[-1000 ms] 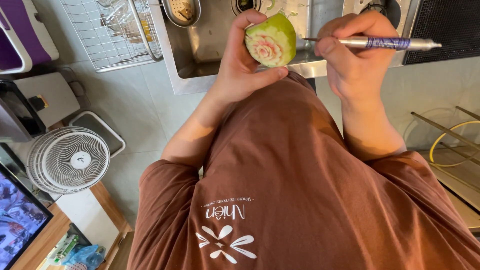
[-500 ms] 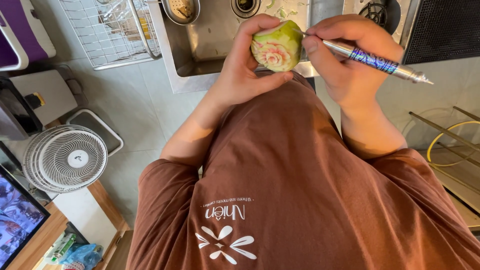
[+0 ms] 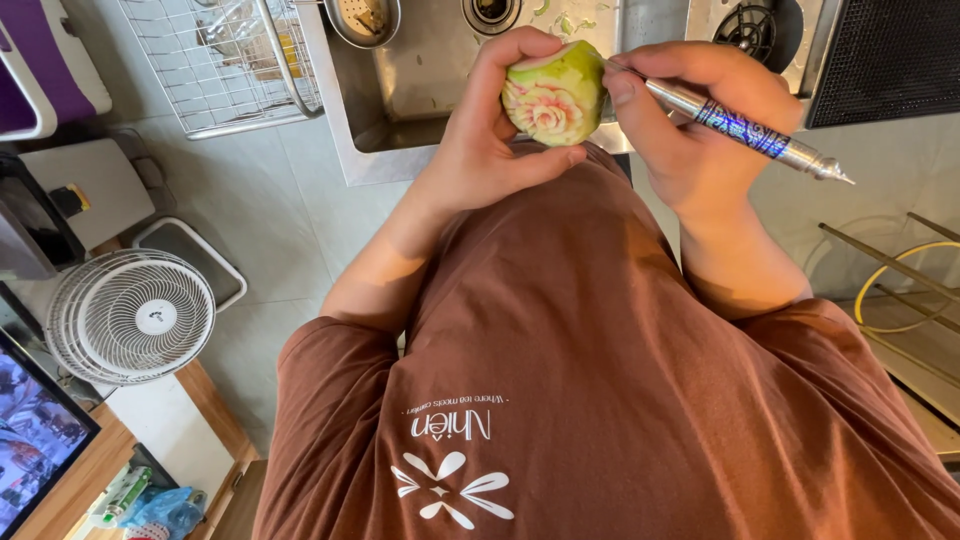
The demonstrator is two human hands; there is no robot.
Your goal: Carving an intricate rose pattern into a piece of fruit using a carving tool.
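Note:
My left hand [image 3: 495, 125] cups a green fruit [image 3: 556, 95] whose pink flesh is cut into a flower pattern. It is held over the front edge of a steel sink [image 3: 420, 90]. My right hand [image 3: 700, 125] grips a slim metal carving tool [image 3: 745, 128] with a blue patterned handle. The tool's tip touches the fruit's upper right side, and the handle slants down to the right. A brown T-shirt [image 3: 600, 400] fills the lower half of the view.
A wire dish rack [image 3: 225, 60] stands left of the sink, a strainer [image 3: 362, 18] at its back. A gas burner [image 3: 755, 30] and dark grille [image 3: 890, 55] lie to the right. A white fan [image 3: 130, 315], a screen [image 3: 35, 430] and a yellow hose [image 3: 900, 290] flank the floor.
The fruit has turned in my left hand so the carved flower faces me. My right hand tilted the tool, its handle end dropping to the right while the tip stays on the fruit.

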